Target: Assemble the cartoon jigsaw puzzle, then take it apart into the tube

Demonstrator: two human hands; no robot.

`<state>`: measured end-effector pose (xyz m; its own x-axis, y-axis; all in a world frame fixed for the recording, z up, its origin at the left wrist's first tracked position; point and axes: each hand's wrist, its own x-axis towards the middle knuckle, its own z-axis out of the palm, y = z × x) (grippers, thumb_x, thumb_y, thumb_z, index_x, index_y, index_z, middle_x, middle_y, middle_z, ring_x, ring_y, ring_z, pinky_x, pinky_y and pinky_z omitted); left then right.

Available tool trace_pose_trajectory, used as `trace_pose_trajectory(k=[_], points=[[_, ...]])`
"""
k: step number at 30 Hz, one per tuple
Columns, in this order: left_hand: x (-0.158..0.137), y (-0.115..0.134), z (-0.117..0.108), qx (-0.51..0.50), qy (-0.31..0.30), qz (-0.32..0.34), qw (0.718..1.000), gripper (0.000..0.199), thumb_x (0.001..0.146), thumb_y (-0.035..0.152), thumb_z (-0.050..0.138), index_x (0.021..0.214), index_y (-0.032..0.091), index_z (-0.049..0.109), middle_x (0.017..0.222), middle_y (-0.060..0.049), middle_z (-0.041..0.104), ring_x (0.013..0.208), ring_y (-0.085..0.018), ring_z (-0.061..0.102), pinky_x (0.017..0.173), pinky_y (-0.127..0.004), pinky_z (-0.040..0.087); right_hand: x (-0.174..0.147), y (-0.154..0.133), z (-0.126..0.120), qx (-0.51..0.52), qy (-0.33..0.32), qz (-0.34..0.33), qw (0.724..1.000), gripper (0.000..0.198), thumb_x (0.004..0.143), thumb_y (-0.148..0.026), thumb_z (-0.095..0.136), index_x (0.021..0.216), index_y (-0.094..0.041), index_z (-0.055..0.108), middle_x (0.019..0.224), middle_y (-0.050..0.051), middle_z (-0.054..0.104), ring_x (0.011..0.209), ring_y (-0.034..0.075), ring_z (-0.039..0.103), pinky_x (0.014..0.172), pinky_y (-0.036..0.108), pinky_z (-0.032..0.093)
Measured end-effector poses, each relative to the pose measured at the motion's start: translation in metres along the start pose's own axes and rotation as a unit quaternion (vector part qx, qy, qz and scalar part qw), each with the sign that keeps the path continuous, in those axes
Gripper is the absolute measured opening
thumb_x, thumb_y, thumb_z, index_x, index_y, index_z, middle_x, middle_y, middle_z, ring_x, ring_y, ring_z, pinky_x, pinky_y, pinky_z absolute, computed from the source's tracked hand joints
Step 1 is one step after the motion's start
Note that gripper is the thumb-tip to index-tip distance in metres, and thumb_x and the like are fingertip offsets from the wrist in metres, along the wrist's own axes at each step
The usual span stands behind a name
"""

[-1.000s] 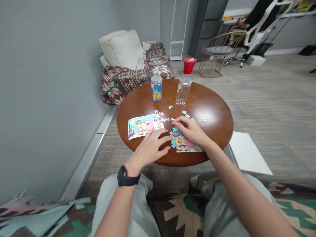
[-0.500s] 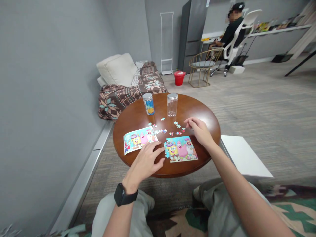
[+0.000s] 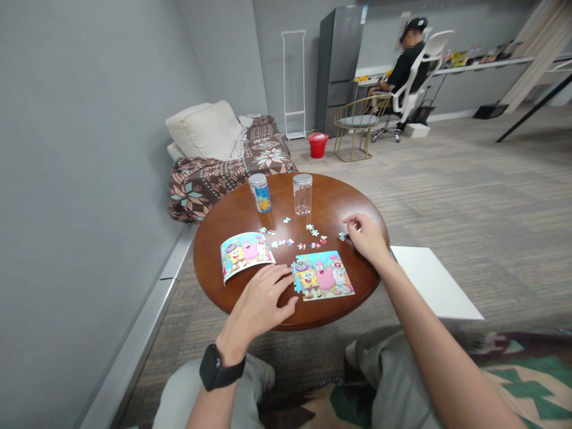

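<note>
A partly joined jigsaw puzzle with cartoon characters lies near the front of the round wooden table. My left hand is open, palm down, with its fingertips at the puzzle's ragged left edge. Beyond that hand, a curled picture sheet shows the same characters. My right hand hovers at the table's right side, fingers loosely bent and apart, nothing visible in them. Just left of it lies a light-blue puzzle piece. Several loose puzzle pieces are scattered behind the puzzle and the sheet.
At the back of the table stand a lidded jar with a blue label and a clear lidded jar. A white board is low beside the table. Farther off are a sofa, a red bin and a seated person.
My right hand has shifted slightly right, and the light-blue piece beside it now shows in full. My left hand stays by the puzzle's edge. The whole view has moved a little.
</note>
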<state>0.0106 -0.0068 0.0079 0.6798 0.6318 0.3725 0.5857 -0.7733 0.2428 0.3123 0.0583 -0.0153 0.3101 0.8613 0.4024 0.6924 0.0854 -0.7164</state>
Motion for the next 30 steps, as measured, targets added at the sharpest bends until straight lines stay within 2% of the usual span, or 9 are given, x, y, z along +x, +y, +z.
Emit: trace_pose_trajectory(k=[2,4,6,12,22,28,30], points=[[0.003,0.003,-0.001,0.026,0.038,-0.02,0.999,0.033,0.085,0.025,0.06,0.118,0.02,0.063,0.125,-0.011,0.066,0.12,-0.028,0.059,0.111,-0.052,0.044,0.0,0.002,0.0,0.0,-0.001,-0.001,1.0,0.019,0.079,-0.021,0.046,0.082,-0.02,0.064,0.087,0.009,0.068,0.077,0.022,0.058,0.079,0.036,0.047],[0.006,0.006,-0.001,0.064,0.091,-0.067,0.992,0.03,0.088,0.023,0.056,0.117,0.02,0.062,0.126,-0.011,0.065,0.122,-0.029,0.058,0.113,-0.056,0.038,0.0,0.002,0.0,-0.002,-0.005,0.002,1.0,0.019,0.078,-0.02,0.046,0.083,-0.019,0.064,0.087,0.009,0.068,0.076,0.022,0.058,0.078,0.036,0.047],[0.008,0.006,0.001,0.094,0.12,-0.117,0.981,0.03,0.089,0.021,0.053,0.118,0.018,0.061,0.127,-0.014,0.063,0.124,-0.03,0.056,0.113,-0.056,0.039,-0.001,0.002,0.001,-0.008,-0.014,0.008,1.0,0.02,0.078,-0.02,0.046,0.084,-0.019,0.065,0.088,0.009,0.069,0.077,0.022,0.059,0.078,0.037,0.047],[0.003,0.001,0.016,0.09,0.069,-0.177,0.978,0.035,0.09,0.023,0.052,0.124,0.014,0.056,0.13,-0.016,0.062,0.119,-0.031,0.059,0.101,-0.048,0.05,-0.002,-0.001,0.003,-0.027,-0.026,0.014,0.999,0.02,0.079,-0.018,0.046,0.085,-0.018,0.065,0.091,0.01,0.069,0.081,0.023,0.061,0.079,0.036,0.047],[0.003,0.005,0.014,0.123,0.073,-0.175,0.974,0.025,0.089,0.022,0.052,0.112,0.016,0.059,0.117,-0.013,0.068,0.106,-0.031,0.063,0.096,-0.05,0.049,-0.001,0.007,0.004,-0.054,-0.048,-0.024,0.997,0.019,0.08,-0.017,0.049,0.084,-0.018,0.067,0.084,0.008,0.066,0.078,0.022,0.059,0.079,0.036,0.047],[0.003,0.004,0.017,0.126,0.089,-0.173,0.973,0.022,0.088,0.021,0.052,0.109,0.018,0.06,0.115,-0.012,0.067,0.106,-0.03,0.062,0.095,-0.049,0.049,0.0,-0.021,0.016,-0.094,-0.091,-0.115,0.985,0.017,0.087,-0.026,0.057,0.085,-0.02,0.072,0.09,0.01,0.064,0.09,0.026,0.058,0.086,0.041,0.046],[0.002,0.003,0.017,0.124,0.094,-0.171,0.973,0.022,0.088,0.021,0.051,0.109,0.018,0.06,0.114,-0.012,0.067,0.105,-0.03,0.062,0.094,-0.049,0.049,0.0,-0.032,0.023,-0.106,-0.102,-0.122,0.982,0.014,0.085,-0.029,0.062,0.086,-0.021,0.073,0.09,0.009,0.063,0.09,0.025,0.058,0.086,0.04,0.046]])
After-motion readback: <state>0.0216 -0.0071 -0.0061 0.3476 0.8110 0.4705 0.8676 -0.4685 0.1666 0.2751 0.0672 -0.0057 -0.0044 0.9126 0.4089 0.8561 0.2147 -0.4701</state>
